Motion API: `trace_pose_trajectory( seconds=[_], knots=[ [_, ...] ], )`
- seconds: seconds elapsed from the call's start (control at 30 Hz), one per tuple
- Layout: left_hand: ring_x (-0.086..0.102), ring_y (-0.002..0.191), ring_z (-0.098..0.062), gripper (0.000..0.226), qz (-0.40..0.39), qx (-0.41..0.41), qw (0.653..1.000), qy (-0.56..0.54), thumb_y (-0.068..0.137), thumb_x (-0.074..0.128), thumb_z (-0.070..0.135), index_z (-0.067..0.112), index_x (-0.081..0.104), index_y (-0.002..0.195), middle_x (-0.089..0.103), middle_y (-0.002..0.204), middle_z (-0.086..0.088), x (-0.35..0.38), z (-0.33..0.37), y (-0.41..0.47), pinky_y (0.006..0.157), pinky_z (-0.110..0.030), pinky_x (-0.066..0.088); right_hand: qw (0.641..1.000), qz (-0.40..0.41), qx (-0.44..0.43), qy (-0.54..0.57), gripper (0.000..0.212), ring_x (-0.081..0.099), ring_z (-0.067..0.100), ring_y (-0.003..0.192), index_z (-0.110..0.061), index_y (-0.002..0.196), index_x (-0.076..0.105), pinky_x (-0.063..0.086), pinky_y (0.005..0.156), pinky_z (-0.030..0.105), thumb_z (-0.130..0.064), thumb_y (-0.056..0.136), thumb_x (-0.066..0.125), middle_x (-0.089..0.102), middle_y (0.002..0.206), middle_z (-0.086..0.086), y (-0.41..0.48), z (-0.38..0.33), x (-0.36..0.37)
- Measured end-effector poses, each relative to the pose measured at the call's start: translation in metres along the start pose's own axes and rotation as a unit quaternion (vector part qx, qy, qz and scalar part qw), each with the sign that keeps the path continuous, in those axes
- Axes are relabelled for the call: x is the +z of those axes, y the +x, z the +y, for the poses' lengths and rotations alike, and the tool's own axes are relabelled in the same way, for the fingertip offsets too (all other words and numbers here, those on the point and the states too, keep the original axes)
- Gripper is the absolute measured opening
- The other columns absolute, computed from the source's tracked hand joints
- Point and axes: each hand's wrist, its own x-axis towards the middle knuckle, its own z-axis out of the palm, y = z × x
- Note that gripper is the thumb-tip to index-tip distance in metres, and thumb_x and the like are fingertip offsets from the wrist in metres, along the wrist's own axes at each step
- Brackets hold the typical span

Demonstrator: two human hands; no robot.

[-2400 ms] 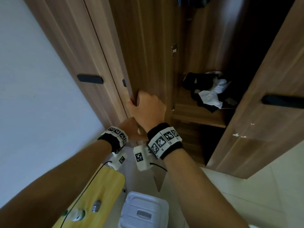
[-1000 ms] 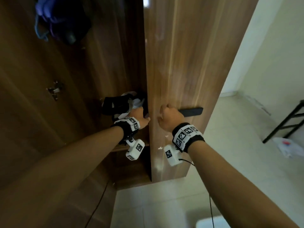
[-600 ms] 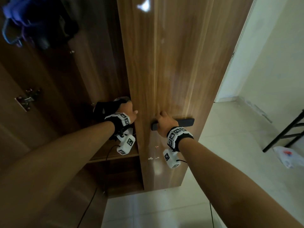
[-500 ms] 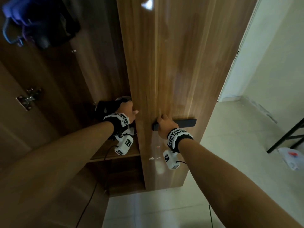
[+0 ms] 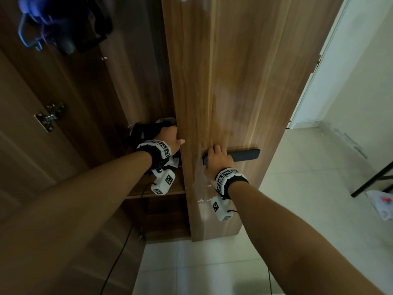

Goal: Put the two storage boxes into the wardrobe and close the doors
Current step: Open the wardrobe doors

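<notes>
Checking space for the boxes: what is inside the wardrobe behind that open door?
Dark clothing on a shelf and hanging garments above; the door hides the rest.

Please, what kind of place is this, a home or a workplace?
Most likely a bedroom in a home. A wooden wardrobe door with a black handle stands open, dark clothes lie on a shelf inside, a bag or garment hangs above, and the floor is pale tile.

Both forearms reach forward toward the wardrobe door [image 5: 229, 103]: the right hand [image 5: 218, 160] curls closed around its black handle [image 5: 244, 155], the left hand [image 5: 170, 139] hooks the door's left edge.
</notes>
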Motion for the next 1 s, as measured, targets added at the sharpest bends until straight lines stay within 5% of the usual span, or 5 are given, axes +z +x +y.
trace_pose_trajectory(
  seconds=[0.2, 0.6, 0.7, 0.8, 1.0],
  knots=[
    [0.064, 0.089, -0.029, 0.024, -0.012, 0.039, 0.999, 0.023, 0.092, 0.068, 0.032, 0.015, 0.052, 0.084, 0.061, 0.089, -0.007, -0.001, 0.008, -0.047, 0.082, -0.042, 0.055, 0.998, -0.061, 0.024, 0.002, 0.066, 0.038, 0.033, 0.131, -0.013, 0.137, 0.044, 0.051, 0.097, 0.050, -0.031, 0.081, 0.073, 0.038, 0.136, 0.008, -0.039, -0.001, -0.009],
    [0.072, 0.064, -0.022, 0.027, -0.055, 0.124, 0.990, 0.028, 0.083, 0.067, 0.044, 0.019, 0.057, 0.077, 0.070, 0.072, -0.001, 0.013, 0.062, -0.155, 0.065, -0.037, 0.061, 0.995, -0.046, 0.061, -0.059, 0.081, 0.037, 0.027, 0.138, -0.018, 0.136, 0.041, 0.048, 0.100, 0.045, -0.049, 0.071, 0.077, 0.041, 0.141, 0.004, -0.146, 0.020, -0.001],
    [0.069, 0.055, -0.017, 0.032, -0.050, 0.127, 0.990, 0.033, 0.076, 0.069, 0.050, 0.021, 0.057, 0.070, 0.067, 0.064, 0.003, 0.019, 0.078, -0.169, 0.055, -0.030, 0.056, 0.993, -0.086, 0.061, -0.053, 0.090, 0.029, 0.029, 0.147, -0.018, 0.144, 0.033, 0.042, 0.108, 0.051, -0.051, 0.073, 0.076, 0.023, 0.161, 0.006, -0.164, 0.034, -0.004],
    [0.059, 0.044, -0.007, 0.038, -0.032, 0.131, 0.990, 0.047, 0.069, 0.070, 0.056, 0.024, 0.052, 0.061, 0.059, 0.052, 0.008, 0.029, 0.094, -0.183, 0.043, -0.022, 0.040, 0.990, -0.115, 0.052, -0.057, 0.111, 0.024, 0.031, 0.151, -0.019, 0.153, 0.023, 0.035, 0.113, 0.056, -0.065, 0.068, 0.077, 0.007, 0.169, 0.003, -0.181, 0.051, -0.011],
    [0.063, 0.035, -0.009, 0.034, -0.098, 0.117, 0.988, 0.001, 0.072, 0.064, 0.054, 0.023, 0.056, 0.058, 0.061, 0.044, 0.005, 0.060, 0.133, -0.214, 0.036, -0.025, 0.053, 0.993, -0.103, 0.047, -0.039, 0.128, 0.026, 0.033, 0.149, -0.020, 0.155, 0.020, 0.038, 0.110, 0.055, -0.095, 0.056, 0.055, -0.001, 0.169, 0.000, -0.216, 0.089, -0.002]
  ],
)
